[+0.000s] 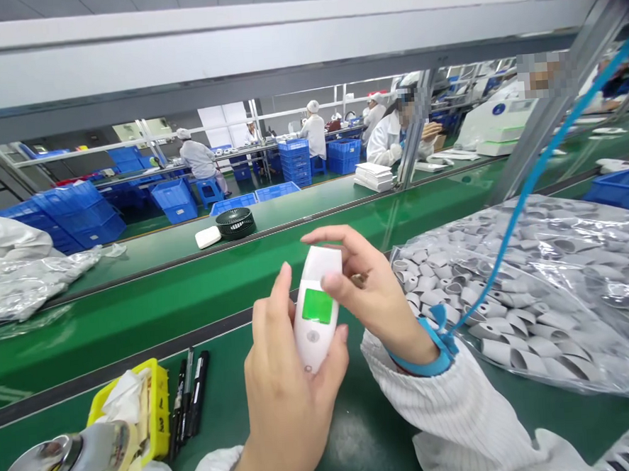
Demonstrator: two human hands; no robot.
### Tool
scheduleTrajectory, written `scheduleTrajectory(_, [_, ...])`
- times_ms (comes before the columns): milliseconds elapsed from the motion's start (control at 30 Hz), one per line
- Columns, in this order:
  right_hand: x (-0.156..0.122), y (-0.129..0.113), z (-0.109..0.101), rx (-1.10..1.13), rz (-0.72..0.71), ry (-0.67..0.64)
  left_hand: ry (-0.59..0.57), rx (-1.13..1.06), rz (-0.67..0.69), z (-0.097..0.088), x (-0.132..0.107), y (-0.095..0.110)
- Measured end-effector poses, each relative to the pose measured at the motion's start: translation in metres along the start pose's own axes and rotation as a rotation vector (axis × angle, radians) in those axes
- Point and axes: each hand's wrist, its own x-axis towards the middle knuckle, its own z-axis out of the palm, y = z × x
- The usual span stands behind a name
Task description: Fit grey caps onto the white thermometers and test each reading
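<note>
A white handheld device point(313, 337) is held up above the green worktop point(360, 410), its narrow end pointing just past 12 o'clock and its small screen point(317, 306) glowing green over a round button. The person's left hand point(286, 379) is clamped on its lower half, fingers along the 9 o'clock side and thumb at 4 o'clock. The right hand point(370, 282) curls about the upper end, its index finger arching near the tip and its thumb overlapping the edge beside the screen (whether it presses or merely hovers cannot be told). A blue wrist strap point(431, 353) circles the right wrist. At 3 o'clock from the device, a clear bag point(515, 301) of grey curved pieces lies on the worktop. Dark pens point(191, 399) lie at 8 o'clock, just beside a yellow basket point(164, 408), with a metal-capped bottle point(88, 459) farther out. Beyond the green strip point(201, 296), a black round object point(236, 224) touches or nearly touches a white block point(208, 237) at 11 o'clock, and a white stack point(375, 178) stands at 1 o'clock, near a co-worker point(386, 142).
</note>
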Motion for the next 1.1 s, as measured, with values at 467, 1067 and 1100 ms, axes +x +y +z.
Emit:
scheduleTrajectory(467, [-0.011, -0.007, 0.011, -0.552, -0.414, -0.057, -0.118, -0.893, -0.269, -0.019, 0.014, -0.002])
scheduleTrajectory(1067, [-0.005, -0.004, 0.009, -0.569, -0.605, -0.056, -0.316, -0.971, -0.493, -0.031, 0.016, -0.004])
scheduleTrajectory(1100, [-0.005, -0.004, 0.008, -0.620, -0.686, -0.087, -0.347, -0.978, -0.505, -0.031, 0.016, -0.006])
